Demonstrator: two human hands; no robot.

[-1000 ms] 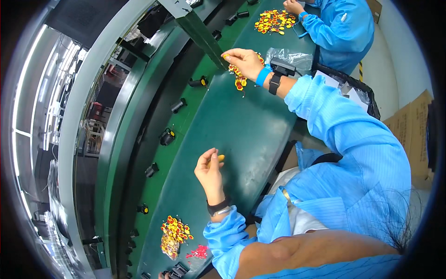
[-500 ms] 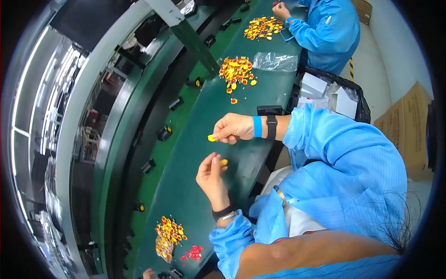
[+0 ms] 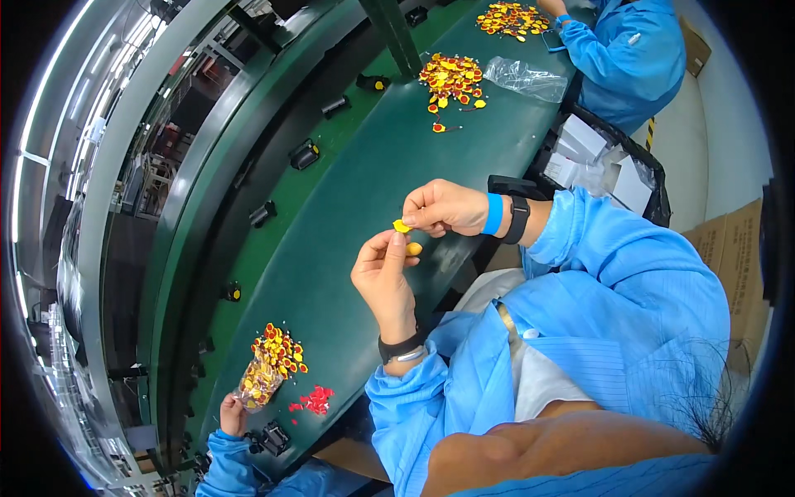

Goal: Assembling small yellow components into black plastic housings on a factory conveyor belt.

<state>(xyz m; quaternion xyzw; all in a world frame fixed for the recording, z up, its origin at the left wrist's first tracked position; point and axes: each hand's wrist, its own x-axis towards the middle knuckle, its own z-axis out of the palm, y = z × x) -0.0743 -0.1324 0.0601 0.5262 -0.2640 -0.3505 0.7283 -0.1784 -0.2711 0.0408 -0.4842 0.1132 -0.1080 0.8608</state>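
My right hand pinches a small yellow piece at its fingertips, above the green conveyor belt. My left hand is raised just below it, fingers curled around a second yellow-orange piece; its fingertips almost touch the piece in my right hand. Both hands meet over the belt's near edge. A heap of yellow and red small parts lies further up the belt, beyond my right hand.
A clear plastic bag lies by the heap. A co-worker in blue at the top right has another heap. At the lower left, another person's hand holds a bag of parts beside red pieces. A black bin holds white boxes.
My right hand came back from the far heap with a yellow piece and now meets my left hand, which has risen toward it.
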